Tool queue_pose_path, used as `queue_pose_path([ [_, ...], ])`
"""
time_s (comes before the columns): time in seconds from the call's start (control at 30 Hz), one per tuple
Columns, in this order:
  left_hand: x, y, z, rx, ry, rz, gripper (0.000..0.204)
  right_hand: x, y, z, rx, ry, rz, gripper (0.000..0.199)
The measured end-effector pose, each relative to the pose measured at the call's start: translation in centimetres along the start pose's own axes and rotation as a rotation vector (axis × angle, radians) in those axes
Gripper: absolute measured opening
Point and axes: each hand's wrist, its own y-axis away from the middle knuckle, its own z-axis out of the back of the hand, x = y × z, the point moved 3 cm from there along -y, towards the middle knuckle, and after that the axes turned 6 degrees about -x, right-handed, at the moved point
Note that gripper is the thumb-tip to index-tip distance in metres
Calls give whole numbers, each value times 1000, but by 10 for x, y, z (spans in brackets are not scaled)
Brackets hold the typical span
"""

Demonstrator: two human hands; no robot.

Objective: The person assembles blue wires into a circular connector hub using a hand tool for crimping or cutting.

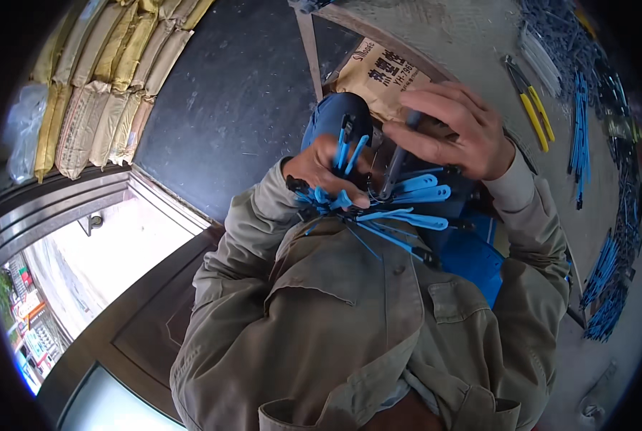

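Note:
My left hand is closed around a bunch of slim blue plastic strips with black ends, which fan out to both sides in front of my body. Several of these have flattened, rounded ends with small holes. My right hand is raised just right of the bunch, its fingers bent about a slim dark grey tool. The tool slants down, and its rounded lower tip lies against the strips near my left thumb. My right palm and part of the grip are hidden.
Yellow-handled pliers lie on the right, near a bundle of blue strips and piled dark pieces. A printed brown paper sack lies beyond my hands. Stacked sacks stand far left. A blue plastic object is beside my lap.

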Motion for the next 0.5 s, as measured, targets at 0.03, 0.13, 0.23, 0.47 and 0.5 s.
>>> queue_pose_path([
  [0.03,2,6,-4,-56,92,138,29,6,-2,1,-40,-41,12,32],
  [0.13,1,11,-12,-123,211,279,28,17,-1,2,31,-284,-53,39],
  [0.23,0,17,-15,-148,268,308,26,32,9,2,37,-767,-355,48],
  [0.47,-5,16,-8,-62,-31,124,31,62,45,-30,-443,-1132,-998,74],
  [0.5,-7,14,-9,-61,-30,127,31,69,48,-38,-538,-1191,-1056,74],
])
